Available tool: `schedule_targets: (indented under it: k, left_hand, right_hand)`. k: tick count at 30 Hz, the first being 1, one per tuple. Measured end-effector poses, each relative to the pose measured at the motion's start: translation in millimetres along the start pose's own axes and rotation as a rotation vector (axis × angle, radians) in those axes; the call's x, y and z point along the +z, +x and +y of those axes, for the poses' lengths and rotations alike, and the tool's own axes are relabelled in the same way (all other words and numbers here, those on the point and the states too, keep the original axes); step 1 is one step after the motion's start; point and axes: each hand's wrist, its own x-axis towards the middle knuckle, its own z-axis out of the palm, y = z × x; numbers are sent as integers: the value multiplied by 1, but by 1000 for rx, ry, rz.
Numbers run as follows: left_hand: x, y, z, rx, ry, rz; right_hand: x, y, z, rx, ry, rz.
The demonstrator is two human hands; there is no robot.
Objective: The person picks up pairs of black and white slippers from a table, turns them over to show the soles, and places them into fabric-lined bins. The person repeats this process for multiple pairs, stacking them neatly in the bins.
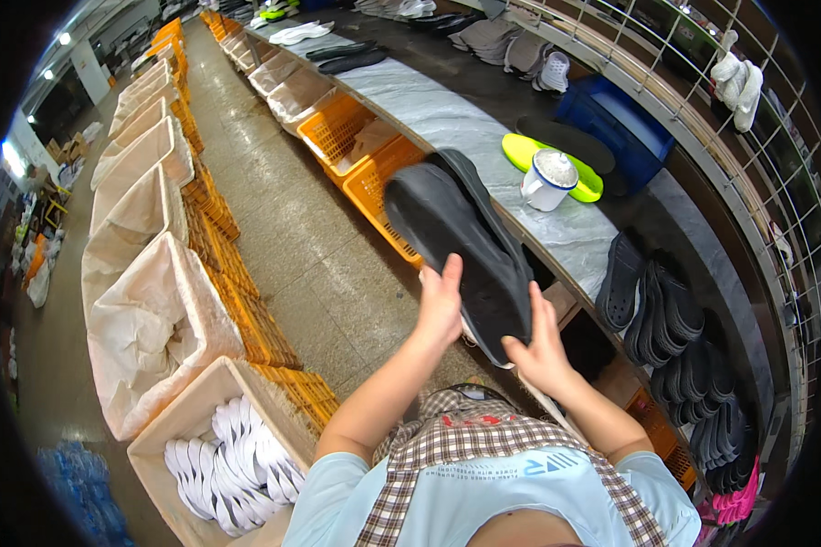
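Observation:
A pair of black shoe soles (pixel 452 251) is held up in front of me, tilted, beside the edge of the workbench. The nearer sole covers much of the other, which shows along its right side. My left hand (pixel 441 299) grips the left edge with the thumb on top; the fingers beneath are hidden. At the lower right end, my right hand (pixel 542 339) holds the opposite edge, its thumb near the narrow end. On the bench (pixel 570 242) to the right stand a white lidded mug (pixel 549 180) and a bright yellow-green sole (pixel 520 150).
Lined orange crates (pixel 214 273) form a long row on my left; the nearest bin holds several white soles (pixel 233 465). More orange crates (pixel 379 196) stand under the bench. Stacked black clogs or soles (pixel 666 314) line the right side, near a blue bin (pixel 616 128) and wire mesh (pixel 739 173).

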Motion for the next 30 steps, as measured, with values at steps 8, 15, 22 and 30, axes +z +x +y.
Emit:
schedule_targets:
  k: [8,15,22,30]
  left_hand:
    - [-67,-26,35,-60,-155,-115]
    - [-57,-44,43,-83,-144,-167]
    - [-58,-55,24,-195,-223,-46]
    - [-68,-65,-7,-367,-339,164]
  right_hand:
    - [25,37,-30,-67,893,-71]
    - [30,45,-45,-43,1156,-340]
    - [45,45,-48,127,1057,-260]
    - [60,45,-33,348,933,-288]
